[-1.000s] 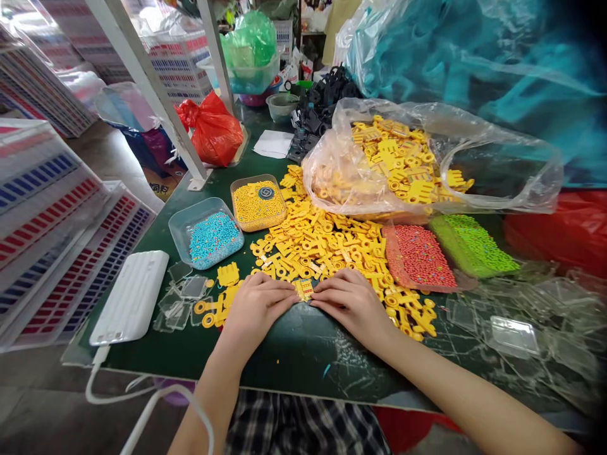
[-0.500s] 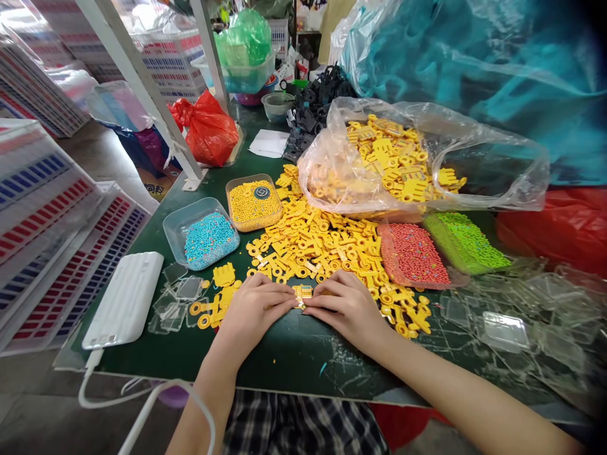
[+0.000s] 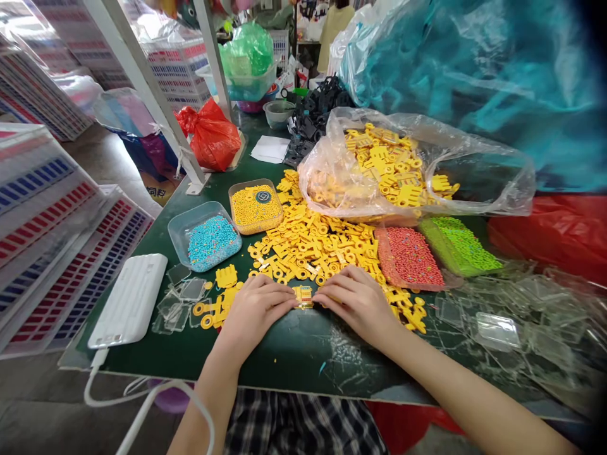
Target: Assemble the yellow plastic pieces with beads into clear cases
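A small yellow plastic piece point(image 3: 303, 296) lies on the table edge nearest me, with rows of coloured beads, some red, in its slots. My left hand point(image 3: 260, 308) is closed, fingertips gripping the piece's left side. From the right, my right hand point(image 3: 356, 304) has its fingers drawn together at the piece's other side; the thumb is partly hidden. Just beyond both hands spreads a pile of matching yellow pieces point(image 3: 322, 243). Blue beads point(image 3: 212, 240) and yellow beads point(image 3: 256, 205) sit in tubs at left, red beads point(image 3: 411, 256) and green beads point(image 3: 465, 243) at right.
An open plastic bag point(image 3: 478, 189) of yellow pieces stands behind the pile. Clear plastic covers point(image 3: 497, 330) are heaped at right. A white power bank point(image 3: 128, 300) with a cable lies at left. Black parts point(image 3: 313, 117) and a red bag point(image 3: 213, 139) are farther back.
Red now shows among the beads on the yellow piece, where blue was seen before. My right hand has shifted slightly right, and the view has tilted up a little.
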Available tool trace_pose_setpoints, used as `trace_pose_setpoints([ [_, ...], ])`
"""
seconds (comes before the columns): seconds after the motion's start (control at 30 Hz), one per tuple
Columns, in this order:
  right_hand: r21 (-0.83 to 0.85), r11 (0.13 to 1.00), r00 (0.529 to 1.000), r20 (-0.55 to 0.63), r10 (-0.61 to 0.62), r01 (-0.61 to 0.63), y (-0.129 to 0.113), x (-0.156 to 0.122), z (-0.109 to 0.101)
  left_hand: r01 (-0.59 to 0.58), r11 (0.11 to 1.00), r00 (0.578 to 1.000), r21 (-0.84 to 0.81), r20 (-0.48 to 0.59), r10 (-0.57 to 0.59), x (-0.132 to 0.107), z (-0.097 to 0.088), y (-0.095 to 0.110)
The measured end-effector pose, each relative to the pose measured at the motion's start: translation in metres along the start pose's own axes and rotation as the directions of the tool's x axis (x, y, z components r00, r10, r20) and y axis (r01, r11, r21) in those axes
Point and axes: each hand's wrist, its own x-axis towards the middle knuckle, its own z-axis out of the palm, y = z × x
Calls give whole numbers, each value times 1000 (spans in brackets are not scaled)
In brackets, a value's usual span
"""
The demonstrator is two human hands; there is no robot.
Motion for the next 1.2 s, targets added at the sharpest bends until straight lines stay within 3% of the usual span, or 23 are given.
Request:
trace_pose_setpoints([
  [0.1, -141, 987, 994, -91, 67, -79, 13, 3, -32, -37, 999, 995, 30, -92, 40, 0, 0, -1],
  [0.2, -229, 918, 936, -224, 273, -322, 40, -6, -75, -35, 997, 979, 67, -200, 48, 0, 1, -3],
  [0.3, -221, 738, 764, -307, 568, -637, 79, -26, -112, -19, 996, 963, 89, -267, 42, 3, 4, 0],
  [0.37, -255, 593, 645, -299, 703, -764, 107, -40, -127, -22, 995, 961, 96, -272, 47, 7, 6, 8],
  [0.47, -323, 486, 577, -319, 752, -812, 139, -54, -137, -55, 993, 973, 105, -217, 77, 17, 9, 27],
  [0.57, -334, 461, 567, -414, 712, -822, 147, -64, -140, -104, 990, 985, 97, -127, 116, 34, 13, 50],
  [0.67, -332, 480, 584, -475, 658, -812, 132, -80, -144, -179, 983, 980, 51, -80, 182, 61, 24, 78],
  [0.8, -333, 578, 665, -439, 604, -745, 101, -106, -139, -274, 962, 957, -5, -99, 272, 106, 51, 114],
  [0.93, -337, 656, 737, -345, 581, -675, 82, -120, -117, -282, 959, 956, 6, -77, 282, 136, 85, 135],
  [1.07, -292, 664, 724, -344, 598, -688, 83, -120, -104, -338, 936, 941, -96, -62, 333, 134, 99, 136],
  [1.2, -170, 681, 686, -371, 626, -713, 88, -120, -115, -352, 916, 936, -192, -85, 341, 113, 80, 123],
])
